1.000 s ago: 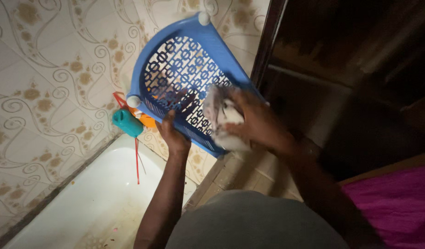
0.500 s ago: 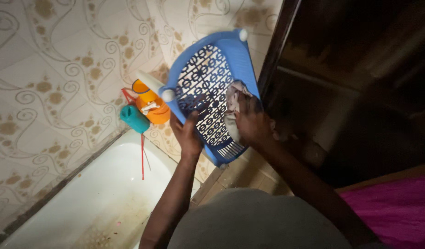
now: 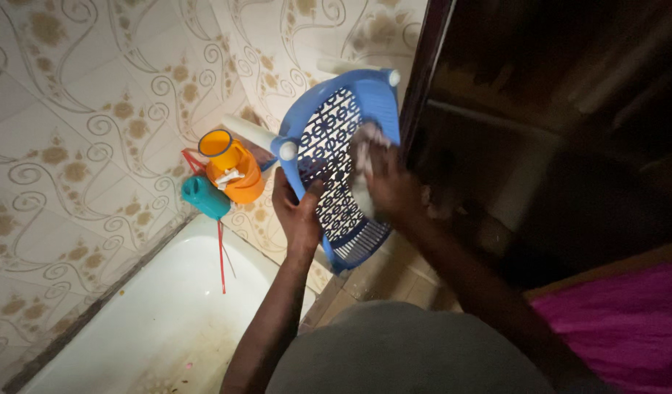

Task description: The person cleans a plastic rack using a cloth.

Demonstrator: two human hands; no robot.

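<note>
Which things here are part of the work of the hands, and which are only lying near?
In use: blue perforated shelf, held by left hand; pale cloth, pressed on it by right hand.

Lying about: orange cup, teal container, white bathtub.

Left of the hands, an orange plastic jug (image 3: 232,169) and a teal plastic bottle (image 3: 204,197) sit against the patterned beige wall tiles (image 3: 80,109). Below them lies a white bathtub (image 3: 153,321); a magenta cloth (image 3: 620,321) lies lower right.
</note>
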